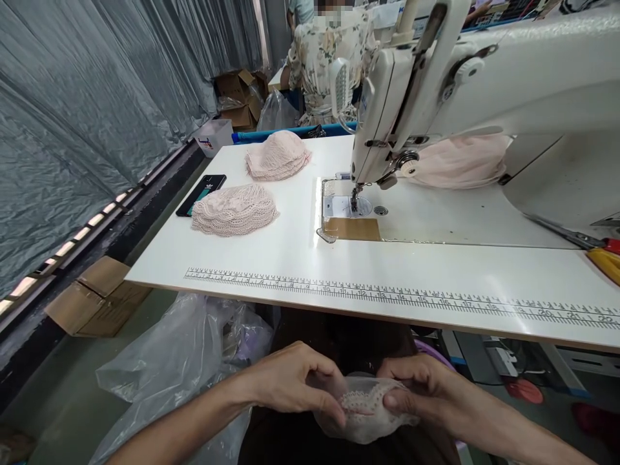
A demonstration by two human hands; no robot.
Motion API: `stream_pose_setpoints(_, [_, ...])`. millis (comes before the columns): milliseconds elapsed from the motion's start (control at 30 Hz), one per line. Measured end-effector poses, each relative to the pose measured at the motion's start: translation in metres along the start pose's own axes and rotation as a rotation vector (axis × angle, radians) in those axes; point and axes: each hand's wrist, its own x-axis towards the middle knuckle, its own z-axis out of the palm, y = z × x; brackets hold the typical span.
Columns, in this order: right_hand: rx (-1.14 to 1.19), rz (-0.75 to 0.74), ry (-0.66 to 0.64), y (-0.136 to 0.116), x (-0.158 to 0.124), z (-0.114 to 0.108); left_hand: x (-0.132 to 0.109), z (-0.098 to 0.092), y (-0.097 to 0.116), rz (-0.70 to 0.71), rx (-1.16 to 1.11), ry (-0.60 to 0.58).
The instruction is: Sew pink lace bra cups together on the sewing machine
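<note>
Over my lap, below the table's front edge, I hold a small piece of sheer pale fabric with lace edging [365, 413]. My left hand [307, 384] pinches its left side between thumb and fingers. On its right side, my right hand [419, 394] grips the lace with the thumb on top. On the table lie two stacks of pale pink lace pieces, one nearer stack [235, 210] and one farther stack [277, 155]. The sewing machine [382, 116] stands beyond my hands, its needle over the metal plate.
A phone [201, 195] lies partly under the nearer stack. Scissors [566, 232] rest at the table's right. More pink fabric [458, 161] sits behind the needle. A printed ruler [387, 294] runs along the front edge. Plastic bags [169, 361] and a cardboard box [99, 297] are at left. A person [329, 58] is beyond.
</note>
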Motion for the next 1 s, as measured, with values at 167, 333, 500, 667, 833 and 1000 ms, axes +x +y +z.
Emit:
stream_pose_setpoints(167, [0.038, -0.023, 0.039, -0.002, 0.0, -0.004, 0.002, 0.002, 0.001, 0.004, 0.07, 0.039])
stream_pose_setpoints(333, [0.123, -0.055, -0.01, 0.002, 0.0, -0.005, 0.004, -0.006, 0.003, -0.005, -0.032, -0.043])
stream_pose_setpoints(500, [0.18, -0.082, -0.041, 0.009, 0.005, -0.003, 0.011, -0.002, 0.001, -0.08, -0.178, -0.051])
stream_pose_setpoints(667, [0.118, -0.026, -0.02, 0.008, 0.0, -0.003, 0.01, 0.0, 0.005, -0.078, -0.162, -0.012])
stream_pose_setpoints(833, [-0.052, -0.044, 0.076, 0.007, -0.002, 0.001, 0.005, -0.003, 0.009, -0.106, -0.104, 0.004])
stream_pose_setpoints(1000, [-0.077, -0.009, 0.048, 0.004, 0.0, 0.008, 0.007, 0.0, 0.008, -0.124, -0.063, 0.02])
